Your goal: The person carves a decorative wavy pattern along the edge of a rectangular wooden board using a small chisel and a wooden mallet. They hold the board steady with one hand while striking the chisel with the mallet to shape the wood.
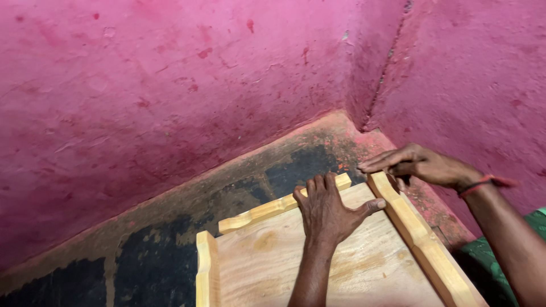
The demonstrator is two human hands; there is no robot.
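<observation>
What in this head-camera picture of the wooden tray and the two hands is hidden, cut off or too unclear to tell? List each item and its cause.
1. Wooden tray: near part cut off by the bottom edge.
2. Far rail: its middle is hidden under the left hand.
3. Right hand: fingertips pinched together at the right rail; whether they hold anything is too small and dark to tell.
4. Green cloth: cut off at the right edge.

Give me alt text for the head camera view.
A left hand presses flat on a pale wooden tray with raised rails, while the right hand touches the far corner of its right rail, beside pink walls.
</observation>
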